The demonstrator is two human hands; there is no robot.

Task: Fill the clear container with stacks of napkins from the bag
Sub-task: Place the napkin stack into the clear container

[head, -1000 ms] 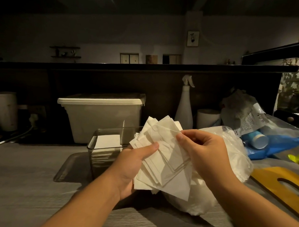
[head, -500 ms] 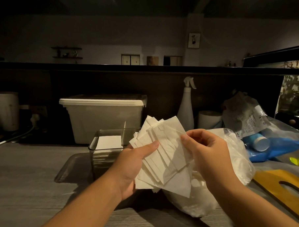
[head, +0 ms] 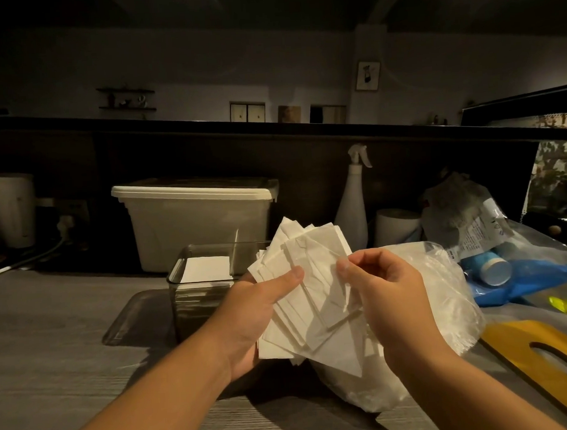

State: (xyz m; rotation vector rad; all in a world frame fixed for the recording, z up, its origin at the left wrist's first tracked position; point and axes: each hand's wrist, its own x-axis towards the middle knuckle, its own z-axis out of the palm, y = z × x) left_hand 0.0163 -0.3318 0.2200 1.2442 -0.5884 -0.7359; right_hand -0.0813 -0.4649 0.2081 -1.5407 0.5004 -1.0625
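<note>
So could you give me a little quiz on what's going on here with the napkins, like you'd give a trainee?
1. True or false: the clear container holds nothing yet.
2. What stands right behind the container? A) a kettle B) a lidded white bin C) a cutting board
3. Fill in: the left hand and right hand both hold the fanned napkins, and the plastic bag lies mostly on the person's ___ side of them.
Key: 1 false, a white napkin stack already lies inside. 2 B. 3 right.
</note>
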